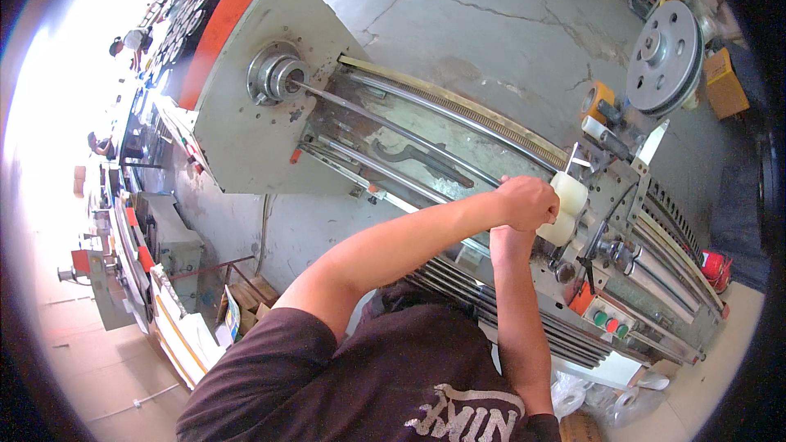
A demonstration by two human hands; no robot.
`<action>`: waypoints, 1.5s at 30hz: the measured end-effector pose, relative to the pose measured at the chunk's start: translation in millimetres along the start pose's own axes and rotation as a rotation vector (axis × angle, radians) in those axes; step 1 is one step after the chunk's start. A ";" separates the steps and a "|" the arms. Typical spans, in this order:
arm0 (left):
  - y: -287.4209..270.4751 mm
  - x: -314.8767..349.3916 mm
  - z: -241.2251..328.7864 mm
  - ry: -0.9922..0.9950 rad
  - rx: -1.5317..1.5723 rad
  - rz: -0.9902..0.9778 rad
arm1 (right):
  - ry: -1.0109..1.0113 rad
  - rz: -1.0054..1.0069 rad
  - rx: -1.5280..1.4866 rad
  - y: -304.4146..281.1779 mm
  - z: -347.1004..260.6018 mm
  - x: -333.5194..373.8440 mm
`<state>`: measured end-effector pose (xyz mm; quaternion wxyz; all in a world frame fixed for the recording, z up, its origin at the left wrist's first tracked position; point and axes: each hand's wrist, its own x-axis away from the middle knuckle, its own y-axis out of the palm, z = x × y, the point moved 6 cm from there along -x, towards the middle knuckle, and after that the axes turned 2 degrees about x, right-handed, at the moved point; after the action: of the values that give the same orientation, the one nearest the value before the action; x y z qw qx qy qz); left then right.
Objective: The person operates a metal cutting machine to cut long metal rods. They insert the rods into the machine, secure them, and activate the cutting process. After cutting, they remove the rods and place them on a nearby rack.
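My left hand [528, 200] is curled into a fist where a long steel rod [385, 127] ends, and it seems to wrap the rod's tip. The fist touches two white plastic rollers [571, 194] mounted on the machine's carriage [622, 196]. My right forearm rises from below, and my right hand [505, 239] sits just under the left wrist, mostly hidden, beside the lower white roller. The rod runs back up-left into a round metal chuck [277, 75] on a grey end plate [246, 139].
A toothed rack [458, 110] and guide rails run along the machine bed. Green and red push buttons [612, 323] sit on the front panel, and a large grey pulley wheel [663, 53] is at upper right. The concrete floor [491, 16] is cracked; other machines stand at left.
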<state>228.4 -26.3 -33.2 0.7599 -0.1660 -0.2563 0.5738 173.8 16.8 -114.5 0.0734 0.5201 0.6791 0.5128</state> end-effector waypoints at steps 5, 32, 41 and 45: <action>-82.9 70.0 -57.5 0.004 -0.217 0.233 | -0.042 0.095 0.227 -1.0 -3.8 -10.3; 154.6 295.3 -148.6 -0.623 0.063 0.225 | -0.309 1.182 0.880 -400.3 -282.2 309.7; 216.4 302.4 -187.8 -0.830 0.708 0.336 | -0.197 1.207 1.918 -384.4 -302.9 302.2; 225.3 285.8 -189.6 -0.847 0.911 0.546 | -0.491 0.818 1.689 -343.0 -254.2 268.3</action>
<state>221.1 319.8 -253.6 0.4158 0.3509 -0.2134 0.8115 -323.9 91.8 -145.5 -0.3686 0.6901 0.5558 -0.2809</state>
